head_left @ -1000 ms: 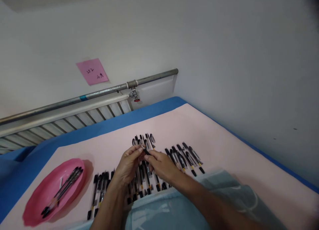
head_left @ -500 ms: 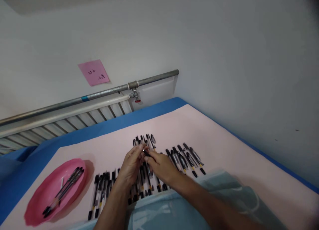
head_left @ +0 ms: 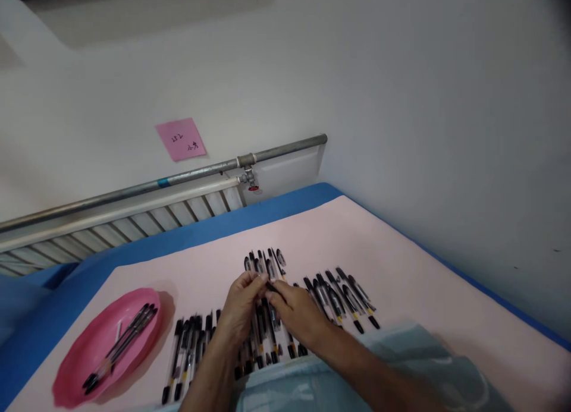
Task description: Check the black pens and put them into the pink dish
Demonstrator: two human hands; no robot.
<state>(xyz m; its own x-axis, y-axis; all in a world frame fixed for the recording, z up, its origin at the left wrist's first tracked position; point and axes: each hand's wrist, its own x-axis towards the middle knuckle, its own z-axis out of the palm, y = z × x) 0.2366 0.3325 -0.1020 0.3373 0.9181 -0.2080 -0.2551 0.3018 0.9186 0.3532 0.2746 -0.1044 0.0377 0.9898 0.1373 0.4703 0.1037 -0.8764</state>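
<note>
My left hand [head_left: 243, 299] and my right hand [head_left: 297, 311] meet over the middle row of pens. The fingers of both are closed on a small black pen part [head_left: 270, 286], one hand at each end; fingers cover most of it. Under and around my hands lie pen parts [head_left: 270, 335] in black, clear plastic and yellow, with black caps among them. More pen pieces [head_left: 343, 296] lie to the right of my right hand. To the left of my left forearm is another row of pens [head_left: 182, 346].
A pink oval dish [head_left: 74, 370] at the left holds several pens [head_left: 122, 343] and a small white stick. The pale pink table cover [head_left: 392, 281] lies over a blue surface [head_left: 285, 203]. Behind stand a radiator [head_left: 147, 225] and a pipe [head_left: 289, 148]; a wall rises at the right.
My hands have drawn closer together at the fingertips, so less of the black pen part shows. The whole view has shifted slightly, with things appearing lower and further right.
</note>
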